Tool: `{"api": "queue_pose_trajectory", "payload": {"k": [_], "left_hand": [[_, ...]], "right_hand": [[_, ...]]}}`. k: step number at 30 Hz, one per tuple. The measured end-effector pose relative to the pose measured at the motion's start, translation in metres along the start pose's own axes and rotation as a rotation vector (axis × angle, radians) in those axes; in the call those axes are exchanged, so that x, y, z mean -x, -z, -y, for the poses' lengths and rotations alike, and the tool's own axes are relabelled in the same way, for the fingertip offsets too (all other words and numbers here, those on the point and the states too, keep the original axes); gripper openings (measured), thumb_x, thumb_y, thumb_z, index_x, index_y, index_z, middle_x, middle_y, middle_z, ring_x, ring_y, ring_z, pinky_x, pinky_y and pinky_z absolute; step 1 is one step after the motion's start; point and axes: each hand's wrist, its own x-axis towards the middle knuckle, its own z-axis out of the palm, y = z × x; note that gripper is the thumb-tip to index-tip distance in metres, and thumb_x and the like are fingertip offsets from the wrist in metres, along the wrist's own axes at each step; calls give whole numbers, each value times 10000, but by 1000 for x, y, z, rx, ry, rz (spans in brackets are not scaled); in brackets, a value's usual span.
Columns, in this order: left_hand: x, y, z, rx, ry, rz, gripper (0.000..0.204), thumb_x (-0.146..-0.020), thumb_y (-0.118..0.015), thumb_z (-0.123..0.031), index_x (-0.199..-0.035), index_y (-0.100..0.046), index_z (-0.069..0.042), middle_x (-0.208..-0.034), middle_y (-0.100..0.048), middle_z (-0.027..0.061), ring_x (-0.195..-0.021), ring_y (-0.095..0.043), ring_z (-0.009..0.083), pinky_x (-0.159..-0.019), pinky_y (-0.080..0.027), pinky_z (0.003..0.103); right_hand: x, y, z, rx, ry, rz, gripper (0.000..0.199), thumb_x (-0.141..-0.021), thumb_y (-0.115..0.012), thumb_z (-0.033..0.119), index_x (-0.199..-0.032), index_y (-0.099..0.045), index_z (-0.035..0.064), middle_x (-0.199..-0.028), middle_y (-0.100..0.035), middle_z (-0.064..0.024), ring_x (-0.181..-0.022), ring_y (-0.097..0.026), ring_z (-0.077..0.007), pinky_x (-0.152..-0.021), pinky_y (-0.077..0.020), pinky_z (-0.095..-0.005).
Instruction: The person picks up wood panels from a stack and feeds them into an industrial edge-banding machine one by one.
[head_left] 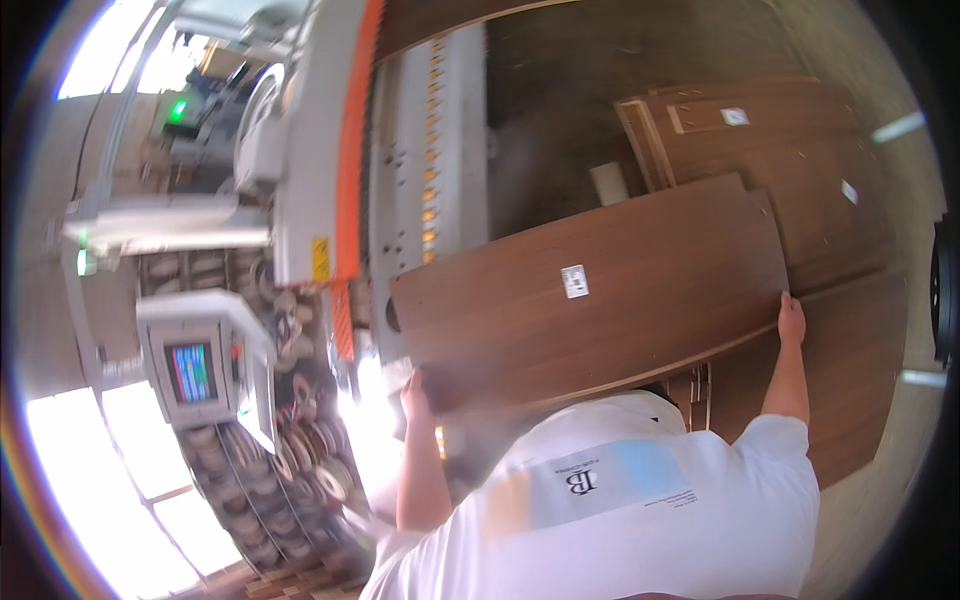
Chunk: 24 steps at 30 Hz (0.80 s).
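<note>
A long dark brown wood panel [660, 275] lies across the middle of the view, held out in front of my white shirt. A small white label [574, 281] sits on its upper face. My left hand [415, 394] grips the panel near its lower left corner; motion blurs it a little, and the fingers pass out of sight at the edge. At the opposite end my right hand [791, 318] is closed around the right edge, with fingers partly hidden. The panel's left end is close beside the machine's grey bed [405, 170].
A long machine with an orange edge strip [358, 150] runs along the left. Its control screen [190, 372] stands on an arm, near racks of banding rolls [325, 475]. Stacked brown panels [830, 230] lie to the right, with a pale block [608, 184] nearby.
</note>
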Motion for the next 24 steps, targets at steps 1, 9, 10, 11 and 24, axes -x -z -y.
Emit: {"api": "queue_pose_trajectory", "payload": {"k": [1,9,10,11,24], "left_hand": [[10,-6,-4,28,-2,-33,345,-1005,-615,-302,-1131,-674,14,-1073,-690,84,-966,-657,227,-845,-535,384],[-12,56,54,-145,-254,-323,408,-918,-627,-331,-904,-690,72,-736,-618,56,-714,-500,160,-696,-439,366],[-19,66,61,-202,-293,-342,429,-926,-607,-347,-900,-677,75,-678,-583,84,-674,-456,174,-677,-425,387],[-22,74,61,-236,-277,-322,429,-930,-600,-362,-931,-700,55,-709,-623,124,-685,-540,213,-718,-457,401],[3,103,78,-955,-854,-411,592,-930,-636,-329,-1439,-478,-71,-1534,-439,136,-1465,-330,334,-1203,-231,508]], "right_hand": [[2,-6,1,9,-6,11,682,-1003,-395,600,-1298,-623,29,-1314,-626,-216,-1251,-552,-416,-1033,-433,-478],[23,-35,-10,-80,-10,109,779,-1002,-383,651,-1214,-664,-44,-1255,-664,-223,-1195,-593,-393,-1008,-436,-456],[29,-34,-14,-76,-22,136,782,-999,-385,655,-1202,-670,-45,-1237,-670,-223,-1180,-598,-391,-1003,-437,-453],[40,-35,-17,-79,-18,125,775,-1001,-386,650,-1194,-675,-43,-1221,-677,-220,-1172,-603,-388,-996,-439,-449],[288,-3,-16,-440,-222,135,748,-948,-520,653,-1381,-567,45,-1326,-592,-104,-1140,-588,-303,-900,-473,-484]]}}
